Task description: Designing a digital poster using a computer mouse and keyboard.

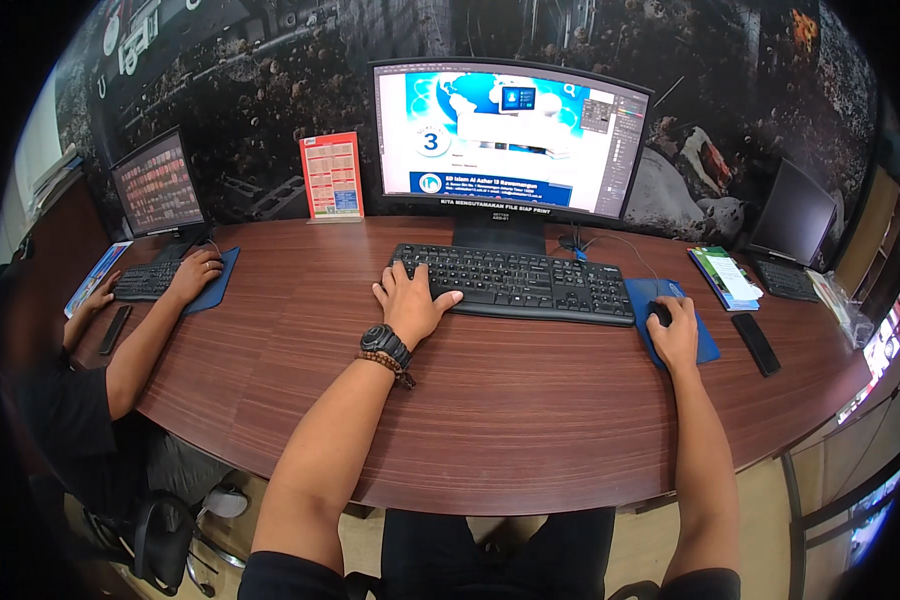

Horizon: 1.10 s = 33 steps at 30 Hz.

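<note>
My left hand [410, 303] rests on the left end of a black keyboard [515, 285], its fingers spread over the keys and the thumb stretched along the front edge. On that wrist are a black watch [385, 343] and a beaded bracelet [388, 366]. My right hand [677, 332] is curled around a black computer mouse [659, 313], mostly covered by the fingers, on a blue mouse pad [707, 343]. Behind the keyboard stands a wide monitor [510, 135] showing a blue and white page layout in an editing window.
A red and white desk calendar [331, 178] stands left of the monitor. Right of the mouse pad lie a black phone [756, 345] and booklets [725, 278]. At the left, a co-worker [70, 400] uses another keyboard [147, 281]. A dark screen [794, 213] stands far right on the wooden desk [510, 420].
</note>
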Tool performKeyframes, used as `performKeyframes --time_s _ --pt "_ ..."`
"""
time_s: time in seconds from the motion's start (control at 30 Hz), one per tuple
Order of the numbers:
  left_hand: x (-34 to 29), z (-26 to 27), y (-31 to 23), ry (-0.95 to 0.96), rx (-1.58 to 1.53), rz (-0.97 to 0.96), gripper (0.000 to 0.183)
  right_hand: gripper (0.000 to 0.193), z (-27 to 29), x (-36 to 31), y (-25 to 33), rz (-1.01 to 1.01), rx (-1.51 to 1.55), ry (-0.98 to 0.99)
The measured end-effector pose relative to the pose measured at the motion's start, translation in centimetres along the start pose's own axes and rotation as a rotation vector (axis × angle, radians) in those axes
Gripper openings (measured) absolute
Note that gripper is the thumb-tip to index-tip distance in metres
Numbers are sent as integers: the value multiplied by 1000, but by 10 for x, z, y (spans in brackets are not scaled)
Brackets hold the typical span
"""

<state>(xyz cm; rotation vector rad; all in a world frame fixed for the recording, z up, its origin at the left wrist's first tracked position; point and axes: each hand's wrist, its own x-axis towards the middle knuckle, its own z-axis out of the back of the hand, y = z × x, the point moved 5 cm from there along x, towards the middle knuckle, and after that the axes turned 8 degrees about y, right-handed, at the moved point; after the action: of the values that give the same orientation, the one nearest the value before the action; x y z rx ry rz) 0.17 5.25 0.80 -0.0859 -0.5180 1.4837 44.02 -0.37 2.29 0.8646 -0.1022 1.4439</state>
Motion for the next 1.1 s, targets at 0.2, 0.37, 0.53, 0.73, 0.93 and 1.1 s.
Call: performKeyframes --time_s 0.2,0.37,0.53,0.73,0.93,1.1 --pt "1 -2 2 -20 15 -9 81 32 0 0 1 -22 4 12" --pt "2 -3 2 -33 17 -16 81 31 -1 1 -2 -20 -4 2" --pt "2 -2 1 -22 14 -16 81 30 -2 2 -2 -44 -9 23" --pt "-1 4 -2 15 -20 22 80 24 -1 -2 20 262 -222 32" --pt "-1 3 -1 21 -23 31 81 25 -5 -5 34 358 -258 86" --pt "-1 2 0 20 -22 30 81 25 -6 -6 34 369 -256 89"
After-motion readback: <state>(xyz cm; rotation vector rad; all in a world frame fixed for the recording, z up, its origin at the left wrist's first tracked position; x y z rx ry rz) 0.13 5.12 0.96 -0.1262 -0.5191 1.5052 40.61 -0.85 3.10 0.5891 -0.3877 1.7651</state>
